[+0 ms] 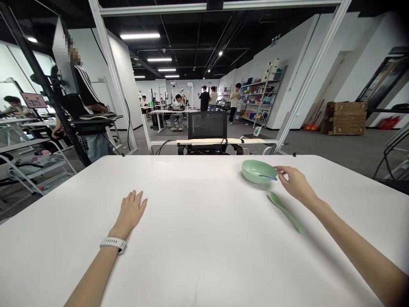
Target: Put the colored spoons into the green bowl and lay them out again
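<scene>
L forearm [91, 277] and R forearm [358, 256] enter from lower edge of head view, both reaching over white table [198, 264]. L wrist wears white watch band [113, 243].

L hand [130, 212]: palm down, flat on table, fingers [136, 198] straight and slightly spread, holding nothing. Position: well apart from all items on table.

R hand [295, 184]: raised near far R part of table, fingers [283, 171] part curled, loosely open. Fingertips sit just beside bowl rim and blue handle end. Contact w/ handle: cannot tell. No firm grip visible.

Green bowl [255, 167]: upright on table, near far edge, R of center. Blue handle [267, 177]: lies in bowl, end reaching rim on R-hand side. Rest of utensil not distinguishable.

Green spatula [284, 212]: flat on table, diagonal, just below R hand and bowl. Edges blurred; exact type approx.

Beyond table, same view: black office chair [207, 125] behind far edge. Co-worker in striped sleeve [84, 87] stands at L. Seated co-worker [177, 111] at desk farther back. Shelves [260, 100] w/ assorted goods along R wall. Wooden crate [344, 118] on floor, far R.
</scene>
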Demonstrator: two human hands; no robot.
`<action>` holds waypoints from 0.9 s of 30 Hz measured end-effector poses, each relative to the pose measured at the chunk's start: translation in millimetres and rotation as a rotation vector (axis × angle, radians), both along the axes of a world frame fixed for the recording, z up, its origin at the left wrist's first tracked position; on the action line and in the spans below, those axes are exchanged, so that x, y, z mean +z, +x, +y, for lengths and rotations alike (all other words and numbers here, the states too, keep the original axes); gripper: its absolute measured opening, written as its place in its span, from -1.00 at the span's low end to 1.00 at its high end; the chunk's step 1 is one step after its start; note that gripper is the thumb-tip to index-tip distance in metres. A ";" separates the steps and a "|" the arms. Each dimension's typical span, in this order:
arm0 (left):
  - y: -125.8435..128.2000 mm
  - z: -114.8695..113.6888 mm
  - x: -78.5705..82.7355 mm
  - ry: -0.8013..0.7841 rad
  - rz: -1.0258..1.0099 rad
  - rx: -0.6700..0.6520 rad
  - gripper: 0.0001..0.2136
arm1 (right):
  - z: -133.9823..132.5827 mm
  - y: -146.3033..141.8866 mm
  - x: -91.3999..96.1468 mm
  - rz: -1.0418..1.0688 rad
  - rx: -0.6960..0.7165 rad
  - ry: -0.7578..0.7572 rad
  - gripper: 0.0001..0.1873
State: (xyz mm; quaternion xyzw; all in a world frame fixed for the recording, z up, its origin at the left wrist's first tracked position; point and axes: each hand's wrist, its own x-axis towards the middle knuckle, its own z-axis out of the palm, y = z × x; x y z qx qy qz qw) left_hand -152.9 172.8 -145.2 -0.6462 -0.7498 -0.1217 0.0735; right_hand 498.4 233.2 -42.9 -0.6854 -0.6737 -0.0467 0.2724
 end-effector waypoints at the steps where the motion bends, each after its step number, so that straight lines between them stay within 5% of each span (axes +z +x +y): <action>1: 0.0 0.1 0.1 0.002 0.000 0.001 -0.30 | 10.0 -8.3 12.5 -0.059 0.016 -0.044 -0.44; 5: 1.4 -0.2 2.2 -0.015 0.018 0.010 -0.33 | 47.4 -36.3 41.4 -0.228 -0.035 -0.253 -0.56; 11: 7.0 -3.9 7.6 -0.075 0.013 0.031 -0.33 | 75.2 -52.8 39.6 -0.294 -0.062 -0.450 -0.71; 27: 4.6 -2.0 1.9 0.023 0.009 0.002 -0.34 | 82.6 -55.6 33.5 -0.260 -0.127 -0.414 -0.70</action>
